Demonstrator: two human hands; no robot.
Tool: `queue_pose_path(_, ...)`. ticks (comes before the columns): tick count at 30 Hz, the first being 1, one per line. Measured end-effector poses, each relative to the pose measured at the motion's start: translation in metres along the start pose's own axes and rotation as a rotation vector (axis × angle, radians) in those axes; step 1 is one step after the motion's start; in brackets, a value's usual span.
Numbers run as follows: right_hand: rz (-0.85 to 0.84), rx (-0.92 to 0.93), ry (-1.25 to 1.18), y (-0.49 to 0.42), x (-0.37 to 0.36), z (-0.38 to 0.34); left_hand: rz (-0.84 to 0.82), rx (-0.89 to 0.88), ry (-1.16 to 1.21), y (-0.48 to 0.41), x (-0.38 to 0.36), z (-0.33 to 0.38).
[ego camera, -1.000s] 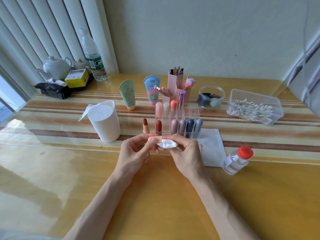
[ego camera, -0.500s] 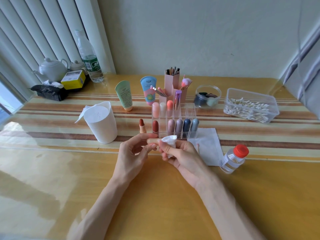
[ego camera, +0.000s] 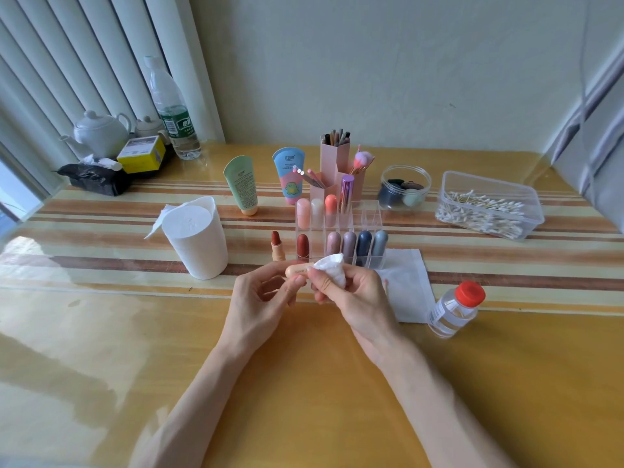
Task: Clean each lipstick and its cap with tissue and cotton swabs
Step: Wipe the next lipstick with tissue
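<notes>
Pale wall and vertical blinds (ego camera: pixel 84 62) close off the far side, and the glossy yellow counter (ego camera: pixel 304 383) fills most of my view. Across its striped middle the supplies sit within easy reach. A white tissue roll (ego camera: pixel 197 238) stands on the left with one sheet pulled up ready, and a clear box of cotton swabs (ego camera: pixel 489 184) sits well off to the right. Between them a clear rack (ego camera: pixel 369 211) keeps the capped lipsticks upright in separate slots. A flat tissue sheet (ego camera: pixel 408 285) lies just right of the rack, I judge as a clean landing spot, with a small red-topped bottle (ego camera: pixel 456 309) beside its near corner.

Just left of the rack an open lipstick (ego camera: pixel 277 246) stands on the counter with its red tip up. I take it to be parked upright so the colour touches nothing while its cap gets cleaned.

Both hands meet in front of the rack. The left grip (ego camera: pixel 260 298) pinches the peach cap (ego camera: pixel 297 270) between thumb and fingertips, holding it sideways with one end turned toward the other hand. The right grip (ego camera: pixel 358 295) is curled round a crumpled tissue wad (ego camera: pixel 332 268), which presses against that end. I read this as wiping the cap's mouth, though I cannot tell whether the tissue reaches inside. The swabs look untouched, likely kept for the inner wall.
</notes>
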State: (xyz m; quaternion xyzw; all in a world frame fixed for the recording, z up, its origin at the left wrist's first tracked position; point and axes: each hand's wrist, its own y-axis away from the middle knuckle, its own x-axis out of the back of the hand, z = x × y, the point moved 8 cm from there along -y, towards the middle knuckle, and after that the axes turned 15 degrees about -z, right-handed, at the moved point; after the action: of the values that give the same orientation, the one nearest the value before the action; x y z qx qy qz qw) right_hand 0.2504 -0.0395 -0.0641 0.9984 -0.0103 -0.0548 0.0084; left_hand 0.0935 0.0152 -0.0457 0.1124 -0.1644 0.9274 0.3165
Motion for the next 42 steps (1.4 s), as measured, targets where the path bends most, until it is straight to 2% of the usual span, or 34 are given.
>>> queue_pose_path(3,-0.006,-0.029,-0.069,-0.001,0.0,0.005,-0.014,0.015,0.028,0.0,-0.002,0.001)
queue_pose_path(7,-0.012,0.032,-0.011,-0.001,-0.002,-0.002,0.023,0.088,0.172,-0.001,-0.002,-0.007)
queue_pose_path(13,-0.038,-0.007,-0.028,-0.002,-0.002,0.004,0.009,-0.027,0.026,0.0,0.002,0.001)
queue_pose_path(21,-0.15,-0.096,-0.203,0.0,-0.001,0.001,0.039,-0.054,0.026,-0.001,0.003,0.002)
queue_pose_path(27,-0.043,-0.005,0.06,-0.001,0.01,-0.009,0.062,-0.051,0.047,-0.001,0.005,0.0)
queue_pose_path(32,0.039,0.138,0.068,0.001,0.013,-0.021,0.057,-0.044,0.064,-0.001,0.005,0.0)
queue_pose_path(39,0.027,0.315,0.277,0.001,0.011,-0.026,0.054,-0.036,0.065,-0.002,0.005,0.0)
queue_pose_path(42,0.036,0.297,0.291,0.0,0.01,-0.022,0.065,-0.033,0.058,-0.001,0.006,-0.002)
